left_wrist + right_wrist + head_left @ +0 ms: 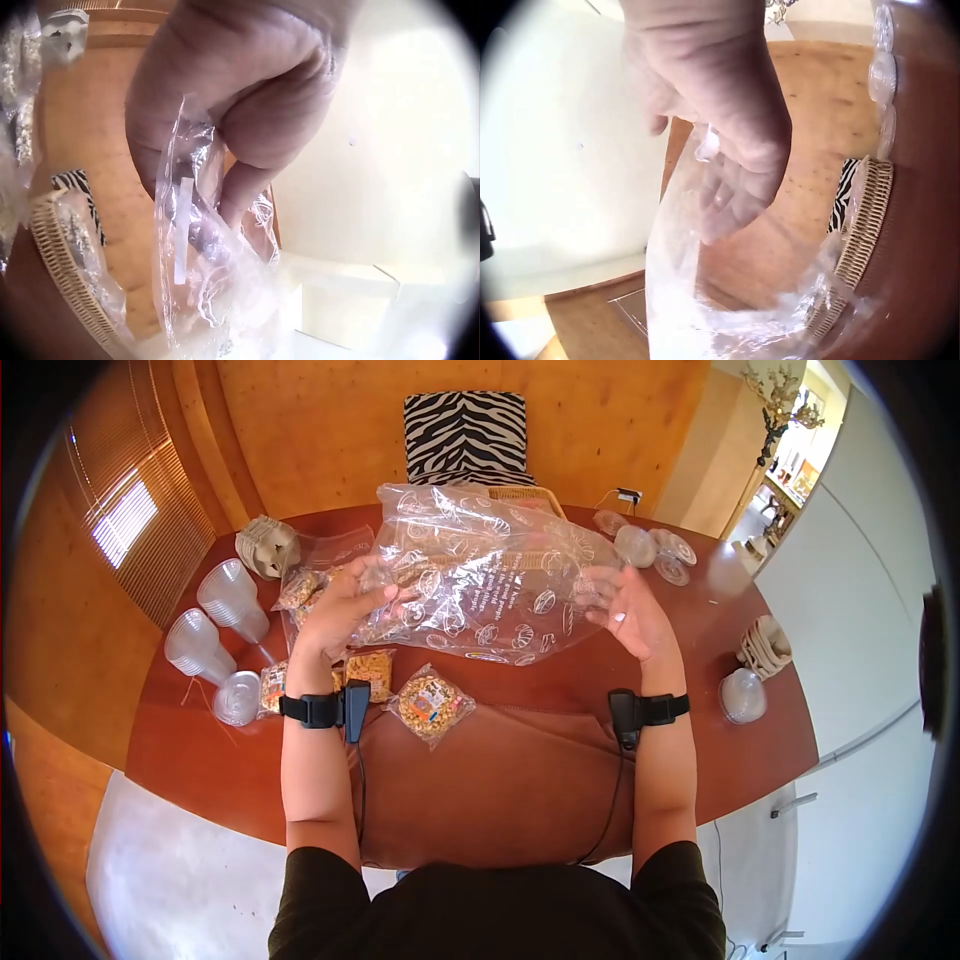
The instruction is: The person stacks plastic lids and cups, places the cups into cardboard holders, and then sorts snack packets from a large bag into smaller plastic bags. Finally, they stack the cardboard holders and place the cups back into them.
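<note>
A large clear plastic bag (pixel 480 585) printed with white drawings and lettering is spread between both hands above the table. At its left side my left hand (pixel 345 610) pinches the bag's edge; in the left wrist view the plastic (pixel 184 232) runs between thumb and fingers. My right hand (pixel 630 615) is at the opposite side, its fingers showing through the film (pixel 679 225) and its thumb apart from them. Packets of small snack rings lie near the left forearm, one packet (pixel 431 704) in front of me and another (pixel 368 675) beside it.
Stacked clear cups (pixel 232 600) and a round clear lid (pixel 237 698) stand left, near a pulp carrier (pixel 268 546). Behind the bag is a wicker basket (pixel 866 225). More clear lids (pixel 672 555) sit far right; another pulp carrier (pixel 766 647) and a clear container (pixel 742 695) are at the right edge.
</note>
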Motion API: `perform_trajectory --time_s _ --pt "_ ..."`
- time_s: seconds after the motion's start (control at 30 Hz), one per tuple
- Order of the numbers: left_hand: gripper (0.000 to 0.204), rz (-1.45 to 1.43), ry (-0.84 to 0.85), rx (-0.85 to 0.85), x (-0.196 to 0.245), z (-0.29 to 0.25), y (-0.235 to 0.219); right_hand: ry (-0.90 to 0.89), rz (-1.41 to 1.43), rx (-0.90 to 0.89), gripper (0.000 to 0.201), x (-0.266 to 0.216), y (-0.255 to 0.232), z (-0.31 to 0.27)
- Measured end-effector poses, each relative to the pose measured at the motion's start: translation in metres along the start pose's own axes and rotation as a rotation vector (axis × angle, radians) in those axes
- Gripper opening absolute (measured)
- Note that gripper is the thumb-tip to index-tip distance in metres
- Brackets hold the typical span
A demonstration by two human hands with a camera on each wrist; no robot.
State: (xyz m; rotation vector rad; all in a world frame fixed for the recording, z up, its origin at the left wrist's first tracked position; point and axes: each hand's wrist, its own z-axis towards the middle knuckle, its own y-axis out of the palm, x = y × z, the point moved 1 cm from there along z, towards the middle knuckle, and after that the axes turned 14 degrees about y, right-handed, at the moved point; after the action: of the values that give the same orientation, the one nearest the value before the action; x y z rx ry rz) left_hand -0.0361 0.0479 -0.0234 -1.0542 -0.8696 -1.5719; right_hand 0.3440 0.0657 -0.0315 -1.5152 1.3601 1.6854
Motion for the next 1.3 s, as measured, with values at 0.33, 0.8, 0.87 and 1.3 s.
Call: perform_trajectory --time_s 0.33,0.8,0.87,1.3 --pt "0.042 0.318 0.194 0.122 0.002 -0.001 -0.020 -0.565 -0.528 0.452 0.016 -0.022 0.037 -0.026" --pt "0.054 0.852 0.306 -0.538 -0.001 -0.027 0.060 0.056 -1.702 -0.267 0.044 0.045 0.096 -0.030" --pt "0.060 1.013 0.216 -0.686 -0.012 -0.032 0.079 -0.075 -1.579 -0.184 0.053 0.040 0.087 -0.028" --pt "0.062 0.755 0.410 -0.800 -0.059 -0.030 0.097 0.240 -1.631 -0.002 0.052 0.038 0.034 -0.002"
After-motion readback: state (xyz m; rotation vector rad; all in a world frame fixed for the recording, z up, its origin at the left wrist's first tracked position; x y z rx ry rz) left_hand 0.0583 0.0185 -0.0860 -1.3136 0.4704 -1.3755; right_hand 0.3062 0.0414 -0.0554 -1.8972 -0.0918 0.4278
